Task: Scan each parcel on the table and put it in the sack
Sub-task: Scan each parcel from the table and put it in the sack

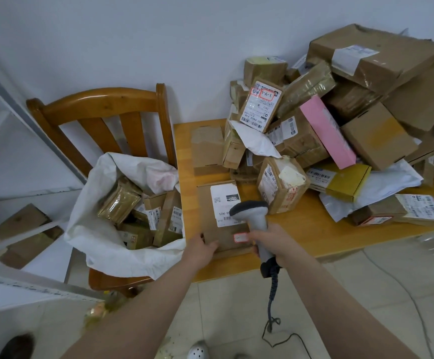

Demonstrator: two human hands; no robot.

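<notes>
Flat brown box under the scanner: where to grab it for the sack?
Take the flat box by its near-left corner, coming from the left edge of the table, fingers curling under. It lies flat there. The scanner in the right hand covers its middle. The left hand holds that corner, nearest the sack.

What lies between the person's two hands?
In the head view, the near end of the flat parcel, with a red-edged sticker, lies between left hand and right hand holding the scanner.
</notes>
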